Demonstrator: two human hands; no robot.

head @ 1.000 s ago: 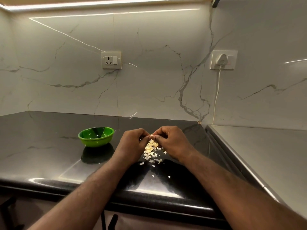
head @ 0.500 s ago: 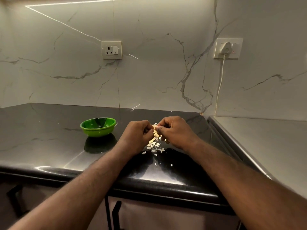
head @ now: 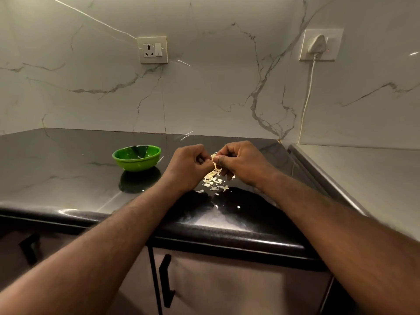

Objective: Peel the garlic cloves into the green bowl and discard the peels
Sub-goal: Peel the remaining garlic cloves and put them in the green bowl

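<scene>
My left hand (head: 189, 165) and my right hand (head: 242, 163) meet over the black countertop (head: 68, 178), fingers curled, pinching a small pale garlic clove (head: 214, 156) between them. Most of the clove is hidden by my fingertips. Below the hands lies a heap of pale garlic peels (head: 213, 180), with a few flakes scattered toward the front edge. The green bowl (head: 136, 158) stands to the left of my left hand, a hand's width away; its inside looks dark and I cannot tell what it holds.
A marble backsplash carries a wall socket (head: 152, 50) and a plugged-in white adapter (head: 317, 44) with its cord (head: 306, 103) running down. A steel surface (head: 363, 173) adjoins on the right. Cabinet doors with black handles (head: 165, 280) sit below the counter edge.
The camera has tilted down and come closer, so more cabinet front shows. Both hands stay together on the clove over the peels; the bowl has not moved.
</scene>
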